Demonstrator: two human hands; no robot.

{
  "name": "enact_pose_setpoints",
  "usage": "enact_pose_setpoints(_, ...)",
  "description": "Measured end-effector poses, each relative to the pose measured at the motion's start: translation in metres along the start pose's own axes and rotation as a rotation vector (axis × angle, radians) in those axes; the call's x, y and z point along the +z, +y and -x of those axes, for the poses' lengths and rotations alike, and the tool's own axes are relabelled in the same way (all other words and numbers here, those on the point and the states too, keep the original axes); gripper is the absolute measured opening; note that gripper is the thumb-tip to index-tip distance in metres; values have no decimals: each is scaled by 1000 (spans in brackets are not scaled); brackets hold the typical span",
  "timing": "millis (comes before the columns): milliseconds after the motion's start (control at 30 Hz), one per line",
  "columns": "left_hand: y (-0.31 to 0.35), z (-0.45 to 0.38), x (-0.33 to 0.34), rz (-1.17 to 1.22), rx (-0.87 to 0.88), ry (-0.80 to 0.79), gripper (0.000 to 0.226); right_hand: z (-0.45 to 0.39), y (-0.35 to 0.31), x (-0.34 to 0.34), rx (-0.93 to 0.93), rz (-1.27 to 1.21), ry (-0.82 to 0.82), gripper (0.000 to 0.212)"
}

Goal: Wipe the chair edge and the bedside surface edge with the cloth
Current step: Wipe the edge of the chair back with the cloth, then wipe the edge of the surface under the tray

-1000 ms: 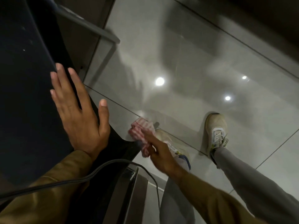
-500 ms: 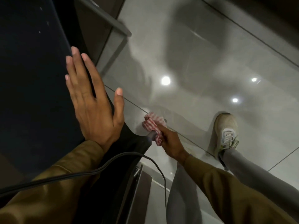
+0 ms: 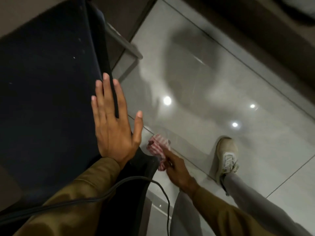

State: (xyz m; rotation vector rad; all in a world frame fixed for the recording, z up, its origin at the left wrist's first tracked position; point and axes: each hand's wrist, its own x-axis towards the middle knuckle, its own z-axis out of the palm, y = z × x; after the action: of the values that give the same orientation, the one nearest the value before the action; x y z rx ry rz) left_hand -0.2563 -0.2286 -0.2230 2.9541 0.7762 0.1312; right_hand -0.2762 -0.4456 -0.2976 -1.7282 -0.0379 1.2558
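A dark navy chair seat (image 3: 47, 86) fills the left of the head view, with a black edge (image 3: 107, 53) running down its right side. My left hand (image 3: 114, 126) lies flat on that edge, fingers spread, holding nothing. A bunched red-and-white striped cloth (image 3: 158, 147) sits against the chair's lower corner. My right hand (image 3: 177, 169) grips the cloth from below and presses it to that corner. No bedside surface shows.
Glossy grey floor tiles (image 3: 221, 82) with ceiling-light reflections spread to the right. My foot in a pale shoe (image 3: 225, 155) stands on them. A black cable (image 3: 150, 183) hangs across my left sleeve. A grey metal chair leg (image 3: 122, 40) angles out above.
The view has shifted so the chair sits further right. My left hand slid along the chair edge; my right hand with the cloth stays at the lower corner, shifting slightly.
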Motion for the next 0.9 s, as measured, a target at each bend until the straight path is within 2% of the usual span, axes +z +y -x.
enact_pose_setpoints(167,4,22,19,-37,16,-110,83,41,3,2,119,-199,-1,38)
enact_pose_setpoints(300,4,19,6,29,5,-132,82,60,-18,-30,231,-355,-90,41)
enact_pose_setpoints(400,-3,0,-1,84,-32,-104,80,49,-38,-52,271,-397,67,39)
enact_pose_setpoints(467,-7,-29,-7,90,-51,-93,78,27,-56,-59,223,-373,171,41)
enact_pose_setpoints(567,-15,-93,-14,93,-94,-138,78,-18,-95,-63,122,-361,233,43)
enact_pose_setpoints(667,-30,-160,-18,129,-185,-232,81,-70,-143,-66,4,-334,184,47)
enact_pose_setpoints(767,-44,-209,-15,159,-202,-300,84,-128,-187,-67,-109,-284,139,51)
enact_pose_setpoints(900,-38,-232,-7,133,-197,-278,85,-185,-244,-54,-292,-174,90,53)
